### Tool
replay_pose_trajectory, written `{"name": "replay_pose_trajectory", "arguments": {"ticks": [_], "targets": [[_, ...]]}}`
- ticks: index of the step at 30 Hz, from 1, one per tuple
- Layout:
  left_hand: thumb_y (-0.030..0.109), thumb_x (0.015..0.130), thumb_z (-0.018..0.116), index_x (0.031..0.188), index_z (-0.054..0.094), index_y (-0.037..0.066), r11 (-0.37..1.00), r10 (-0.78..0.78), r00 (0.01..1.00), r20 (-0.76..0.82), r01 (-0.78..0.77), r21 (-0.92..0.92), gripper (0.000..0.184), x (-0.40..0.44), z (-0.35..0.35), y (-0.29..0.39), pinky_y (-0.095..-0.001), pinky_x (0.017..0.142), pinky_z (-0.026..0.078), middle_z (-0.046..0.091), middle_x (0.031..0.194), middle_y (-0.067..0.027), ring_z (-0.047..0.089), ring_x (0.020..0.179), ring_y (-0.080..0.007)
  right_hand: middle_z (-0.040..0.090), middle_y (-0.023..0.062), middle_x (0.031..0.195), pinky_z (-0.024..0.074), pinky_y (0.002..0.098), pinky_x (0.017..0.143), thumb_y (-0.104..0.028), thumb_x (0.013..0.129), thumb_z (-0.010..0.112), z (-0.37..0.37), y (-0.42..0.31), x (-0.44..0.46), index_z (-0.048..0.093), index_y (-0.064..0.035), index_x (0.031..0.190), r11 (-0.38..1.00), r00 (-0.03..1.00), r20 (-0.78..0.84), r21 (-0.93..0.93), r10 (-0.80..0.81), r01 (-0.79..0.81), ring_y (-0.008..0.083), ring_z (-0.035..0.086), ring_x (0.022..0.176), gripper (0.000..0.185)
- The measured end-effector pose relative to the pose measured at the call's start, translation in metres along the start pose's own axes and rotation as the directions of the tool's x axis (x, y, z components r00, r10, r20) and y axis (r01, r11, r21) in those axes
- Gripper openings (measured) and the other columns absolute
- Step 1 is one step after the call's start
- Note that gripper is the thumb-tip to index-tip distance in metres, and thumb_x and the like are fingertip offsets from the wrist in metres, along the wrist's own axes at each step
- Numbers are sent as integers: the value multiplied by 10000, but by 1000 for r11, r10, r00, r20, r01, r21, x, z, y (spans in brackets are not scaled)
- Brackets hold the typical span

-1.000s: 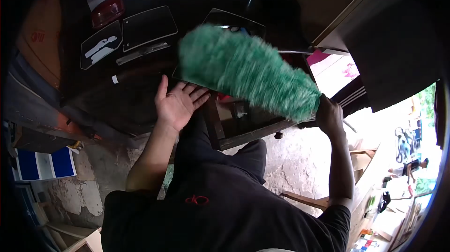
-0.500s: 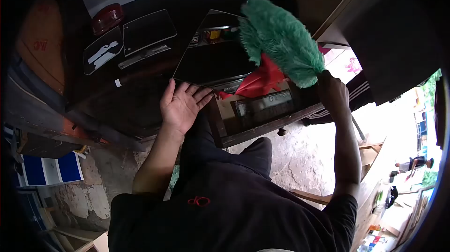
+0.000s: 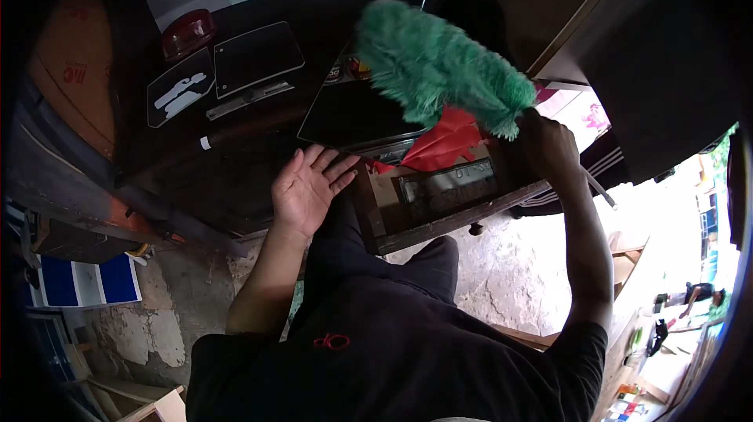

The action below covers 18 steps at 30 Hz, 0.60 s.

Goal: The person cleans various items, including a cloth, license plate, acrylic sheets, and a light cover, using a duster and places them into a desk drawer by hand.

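A fluffy green duster (image 3: 439,61) is in my right hand (image 3: 551,147), whose fingers wrap round its handle. The duster's head extends left over a dark glossy panel (image 3: 353,120) and hides part of it. My left hand (image 3: 306,190) is palm up with fingers spread, close to the panel's near edge; it holds nothing. Below the duster, a red cloth or sheet (image 3: 443,143) lies over the back of an open drawer (image 3: 384,206). Inside the drawer is a flat dark rectangular item (image 3: 447,187).
On the dark desk (image 3: 259,120) at left lie a black panel (image 3: 259,57), another panel with white patches (image 3: 180,89), a metal strip (image 3: 251,100) and a dark red container (image 3: 188,34). A brown cabinet door (image 3: 580,22) stands at right. A distant person (image 3: 698,296) is outside.
The duster's head has swung to the left over the dark panel, with my right hand shifting slightly left and down. My left hand stays open, almost in the same place.
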<state>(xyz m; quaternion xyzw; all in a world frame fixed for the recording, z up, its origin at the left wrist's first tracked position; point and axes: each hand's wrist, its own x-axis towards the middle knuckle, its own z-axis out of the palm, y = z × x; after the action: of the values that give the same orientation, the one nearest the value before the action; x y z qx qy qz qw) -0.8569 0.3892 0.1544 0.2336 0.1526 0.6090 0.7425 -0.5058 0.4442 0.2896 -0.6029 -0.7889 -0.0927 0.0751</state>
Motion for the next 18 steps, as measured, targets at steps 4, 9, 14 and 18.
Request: {"name": "replay_pose_trajectory", "arguments": {"ticks": [4,9,14,18], "targets": [[434,841,497,1279,394,22,994,41,992,-120,-52,-96,610,-7,-7,-6,-405,994,336,430,1303,-138,430,1201,-306,583,196,664,461,458,558,-108,795,569,12,0,-34,543,-43,935,968,969,-84,77,-233,240,398,580,630,157],[395,802,538,1044,512,68,1000,2,1000,-10,-2,6,408,5,2,-4,-411,996,334,473,1226,-105,455,1169,-314,610,188,676,480,452,540,-199,885,443,11,31,-32,515,-37,920,992,993,12,-55,116,-115,369,604,603,181],[370,829,512,1010,521,98,1000,-16,999,-33,16,6,327,9,-3,-7,-423,992,341,486,1212,-85,450,1175,-317,576,175,653,451,453,512,-105,804,504,-7,8,-46,519,-39,871,991,994,-28,73,-110,112,378,580,600,95],[359,856,466,1156,495,83,995,-5,997,-82,-3,-96,409,7,-12,-14,-412,976,367,479,1275,-110,453,1185,-313,575,163,660,460,434,508,-95,769,512,-9,0,-46,527,-36,858,981,979,-88,35,-186,189,362,576,581,108]]}}
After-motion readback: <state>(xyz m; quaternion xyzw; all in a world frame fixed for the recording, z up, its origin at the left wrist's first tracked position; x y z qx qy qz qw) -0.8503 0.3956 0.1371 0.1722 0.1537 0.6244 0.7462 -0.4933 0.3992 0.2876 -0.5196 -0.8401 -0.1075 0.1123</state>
